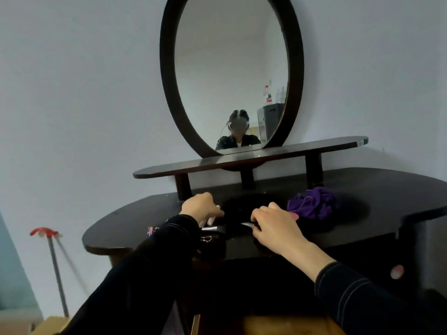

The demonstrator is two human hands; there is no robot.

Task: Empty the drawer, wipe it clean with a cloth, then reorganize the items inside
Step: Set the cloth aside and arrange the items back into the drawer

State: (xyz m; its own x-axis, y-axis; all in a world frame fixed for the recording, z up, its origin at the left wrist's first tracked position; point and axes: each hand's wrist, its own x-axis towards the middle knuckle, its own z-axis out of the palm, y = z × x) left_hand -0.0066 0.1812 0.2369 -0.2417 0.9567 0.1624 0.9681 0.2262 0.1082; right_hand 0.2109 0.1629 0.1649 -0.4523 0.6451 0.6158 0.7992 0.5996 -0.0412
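Reaching over the dark dressing table (pixel 362 189), I see my left hand (pixel 200 209) with fingers bent together beside a silver-banded tool (pixel 212 228), grip unclear. My right hand (pixel 273 224) pinches a small silvery piece (pixel 247 224); the purple cloth (pixel 312 203) lies crumpled just right of it.

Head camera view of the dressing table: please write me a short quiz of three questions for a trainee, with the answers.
1. True or false: the purple cloth lies on the tabletop, to the right of the right hand.
2. The mirror is: A oval, B square, C triangular.
3. Which hand is nearer the red-topped pole?
Key: 1 true; 2 A; 3 the left hand.
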